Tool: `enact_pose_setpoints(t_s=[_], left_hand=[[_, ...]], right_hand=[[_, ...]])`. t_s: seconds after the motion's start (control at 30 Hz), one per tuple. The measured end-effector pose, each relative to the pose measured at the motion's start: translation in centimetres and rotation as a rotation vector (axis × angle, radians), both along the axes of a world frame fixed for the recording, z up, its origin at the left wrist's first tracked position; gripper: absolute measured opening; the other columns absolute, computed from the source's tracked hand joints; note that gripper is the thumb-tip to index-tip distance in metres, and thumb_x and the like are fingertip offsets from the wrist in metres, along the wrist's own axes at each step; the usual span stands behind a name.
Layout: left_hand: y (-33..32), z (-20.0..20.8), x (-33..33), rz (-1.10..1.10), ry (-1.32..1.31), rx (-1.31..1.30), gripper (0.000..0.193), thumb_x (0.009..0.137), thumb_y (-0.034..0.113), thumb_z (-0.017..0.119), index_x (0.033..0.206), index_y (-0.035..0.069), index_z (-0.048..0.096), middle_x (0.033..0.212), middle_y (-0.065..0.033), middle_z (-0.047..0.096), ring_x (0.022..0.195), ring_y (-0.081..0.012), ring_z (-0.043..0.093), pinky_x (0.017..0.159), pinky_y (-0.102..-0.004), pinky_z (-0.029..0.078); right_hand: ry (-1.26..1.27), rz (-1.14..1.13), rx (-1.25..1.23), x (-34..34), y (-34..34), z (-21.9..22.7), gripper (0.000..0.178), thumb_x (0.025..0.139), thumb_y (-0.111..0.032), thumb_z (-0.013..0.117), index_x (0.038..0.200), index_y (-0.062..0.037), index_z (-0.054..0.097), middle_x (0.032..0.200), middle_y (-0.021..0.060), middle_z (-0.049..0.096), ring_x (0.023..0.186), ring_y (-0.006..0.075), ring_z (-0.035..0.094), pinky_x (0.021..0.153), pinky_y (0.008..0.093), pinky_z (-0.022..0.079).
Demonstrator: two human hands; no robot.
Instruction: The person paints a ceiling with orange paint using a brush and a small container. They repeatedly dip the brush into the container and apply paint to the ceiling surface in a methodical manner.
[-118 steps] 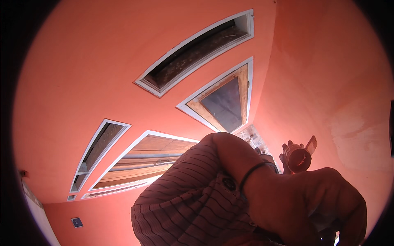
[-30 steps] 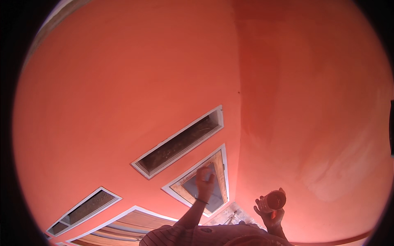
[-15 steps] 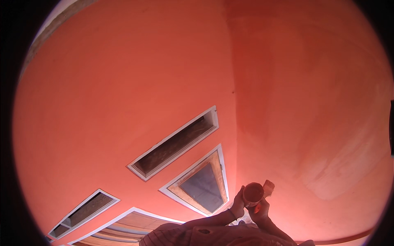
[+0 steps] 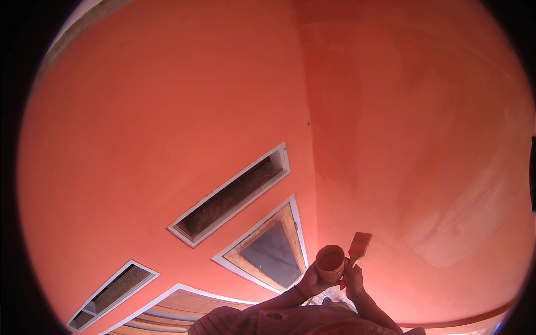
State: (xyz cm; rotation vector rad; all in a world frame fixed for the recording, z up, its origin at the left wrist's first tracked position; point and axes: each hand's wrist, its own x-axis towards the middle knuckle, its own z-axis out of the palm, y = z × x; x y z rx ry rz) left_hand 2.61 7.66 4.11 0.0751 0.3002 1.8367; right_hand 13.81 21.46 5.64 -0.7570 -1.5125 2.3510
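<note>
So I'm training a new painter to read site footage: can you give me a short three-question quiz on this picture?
1. True or false: the right hand holds a paintbrush with its bristles pointing up.
2. What does the left hand grip?
A. a roller
B. a small round paint-stained cup
C. a scraper
3. Fill in: the wall around the white-framed openings is painted ____.

Key: 1 true; 2 B; 3 orange-red.
</note>
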Motion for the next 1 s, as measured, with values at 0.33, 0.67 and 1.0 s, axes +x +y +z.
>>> enact_pose_setpoints(t_s=[0.33,0.67,1.0], left_hand=[[-5.0,-1.7,-0.3,0.157,-0.140,-0.100,0.047,0.108,0.044,0.053,0.134,0.006,0.062,0.131,-0.0188,0.065,0.130,-0.0389,0.059,0.118,-0.0621,0.042],[-8.9,-3.3,-0.9,0.168,-0.125,-0.091,0.053,0.089,0.017,0.079,0.137,0.011,0.056,0.135,-0.0098,0.060,0.134,-0.0296,0.055,0.100,-0.0506,0.056],[-5.4,-4.4,-2.2,-0.104,-0.452,0.008,0.066,0.089,0.046,0.078,0.140,0.009,0.060,0.140,-0.0142,0.061,0.134,-0.0335,0.054,0.097,-0.0531,0.056]], right_hand=[[-0.009,-0.055,0.218,-2.0,0.4,2.0,0.050,0.110,-0.040,0.056,0.132,0.0043,0.059,0.099,0.0159,0.074,0.085,0.0211,0.074,0.076,0.0386,0.062],[-0.386,-0.089,0.781,3.2,1.4,-1.8,0.037,0.092,-0.034,0.070,0.104,0.0008,0.071,0.089,0.0242,0.073,0.084,0.0423,0.072,0.079,0.0520,0.056],[-0.722,0.133,1.194,8.4,2.3,-6.4,0.029,0.099,-0.019,0.061,0.119,-0.0008,0.071,0.110,0.0251,0.072,0.096,0.0424,0.073,0.082,0.0533,0.058]])
